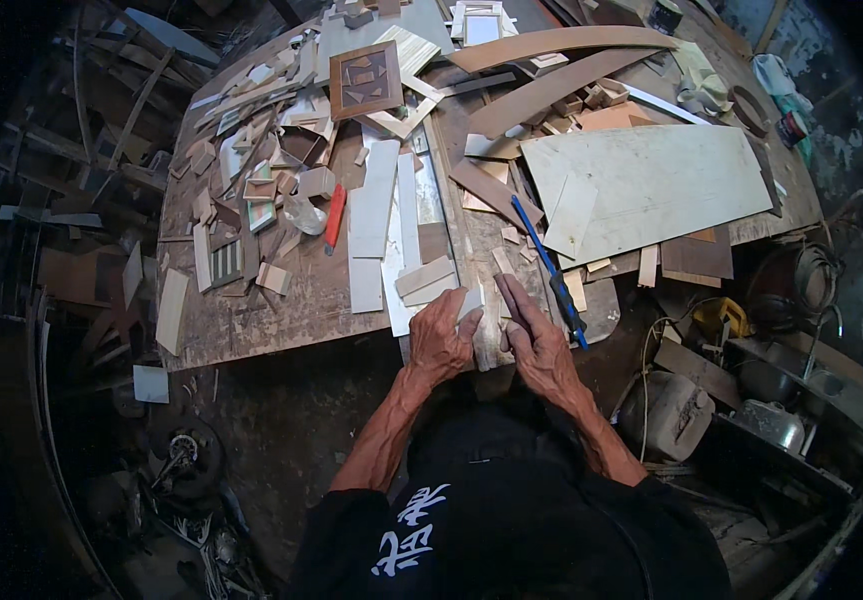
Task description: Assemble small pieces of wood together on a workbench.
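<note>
My left hand (439, 338) is closed at the table's near edge, with a small pale wood block (473, 300) between its thumb and fingers. Just right of it, my right hand (541, 345) points forward with its fingers stretched out along a narrow wooden board (489, 335). Ahead of those fingertips lies a small light wood piece (502, 260); whether they touch it is hard to tell. Beside my right hand rests a long blue tool with a black grip (563, 300). Two short wood strips (424, 280) lie ahead of my left hand.
Wood offcuts, small boxes and a red-handled tool (335, 218) crowd the worktable (251, 335)'s left side. A large pale panel (651, 185) and curved boards (561, 45) cover the right. Below stand a jerrycan (676, 410) and, at lower left, a wheel (183, 450).
</note>
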Tool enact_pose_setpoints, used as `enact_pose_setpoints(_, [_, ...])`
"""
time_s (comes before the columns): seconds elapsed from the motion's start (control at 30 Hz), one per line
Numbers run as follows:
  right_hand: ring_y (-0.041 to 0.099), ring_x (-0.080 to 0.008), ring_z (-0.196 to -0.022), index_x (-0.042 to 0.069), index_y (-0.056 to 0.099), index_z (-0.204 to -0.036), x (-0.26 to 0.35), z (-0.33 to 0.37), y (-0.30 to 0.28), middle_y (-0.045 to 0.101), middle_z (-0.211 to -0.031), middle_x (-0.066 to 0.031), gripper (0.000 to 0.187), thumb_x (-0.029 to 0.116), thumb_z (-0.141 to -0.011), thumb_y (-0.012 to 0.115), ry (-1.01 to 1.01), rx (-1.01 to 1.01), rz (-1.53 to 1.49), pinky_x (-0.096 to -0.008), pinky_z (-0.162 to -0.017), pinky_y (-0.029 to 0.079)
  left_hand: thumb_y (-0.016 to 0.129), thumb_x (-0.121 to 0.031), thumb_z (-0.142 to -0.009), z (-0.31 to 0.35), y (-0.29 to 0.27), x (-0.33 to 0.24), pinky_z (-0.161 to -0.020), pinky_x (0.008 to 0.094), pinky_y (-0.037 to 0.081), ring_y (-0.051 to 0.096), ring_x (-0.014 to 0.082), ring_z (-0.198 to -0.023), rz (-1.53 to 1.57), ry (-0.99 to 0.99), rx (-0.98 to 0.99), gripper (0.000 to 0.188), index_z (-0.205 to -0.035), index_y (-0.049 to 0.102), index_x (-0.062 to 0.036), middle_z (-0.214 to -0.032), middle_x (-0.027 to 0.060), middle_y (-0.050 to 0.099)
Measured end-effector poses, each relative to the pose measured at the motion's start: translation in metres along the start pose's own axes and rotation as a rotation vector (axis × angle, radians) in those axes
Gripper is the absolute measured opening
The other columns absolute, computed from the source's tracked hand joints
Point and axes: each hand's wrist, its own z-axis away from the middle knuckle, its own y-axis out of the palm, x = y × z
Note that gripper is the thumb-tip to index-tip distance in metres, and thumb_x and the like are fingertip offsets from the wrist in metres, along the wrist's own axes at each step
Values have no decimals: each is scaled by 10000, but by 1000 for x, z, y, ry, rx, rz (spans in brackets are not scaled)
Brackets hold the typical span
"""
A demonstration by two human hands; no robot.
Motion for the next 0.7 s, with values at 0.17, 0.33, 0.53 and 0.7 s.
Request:
enact_pose_setpoints(0.17, [638, -289, -908, 147, 317, -1461, -6, -2, 6, 540, -1316, -165, 611, -29, -885, 418, -97, 32, 215, -318, -814, 477, 542, -229, -917, 1, 7, -6, -604, 457, 452, 585, 412, -714, 244, -77, 43, 248, -976, 569, 10, -763, 225, 573])
enact_pose_setpoints(0.33, [630, -401, -934, 201, 335, -1453, 6, 4, 11, 574, -1210, -234, 608, 19, -883, 443, -57, 85, 228, -405, -804, 486, 481, -218, -950, 3, 3, 2, -588, 451, 436, 563, 428, -680, 319, -189, 76, 234, -910, 544, 4, -722, 225, 545])
enact_pose_setpoints(0.53, [568, -373, -1123, 158, 369, -1431, -27, -34, -6, 541, -1265, -241, 556, 62, -887, 428, 147, 68, 339, -375, -920, 459, 373, -277, -1007, -1, 3, -22, -521, 369, 464, 576, 290, -569, 697, -419, 170, 312, -923, 522, -16, -660, 149, 549])
enact_pose_setpoints(0.7, [492, -280, -1257, 119, 350, -1443, -29, -28, -6, 490, -1365, -191, 560, -14, -902, 420, -52, -72, 105, -306, -984, 406, 340, -317, -1019, -3, 5, -15, -500, 285, 480, 564, 161, -548, 1106, -742, 60, 364, -1024, 534, -9, -686, 77, 571])
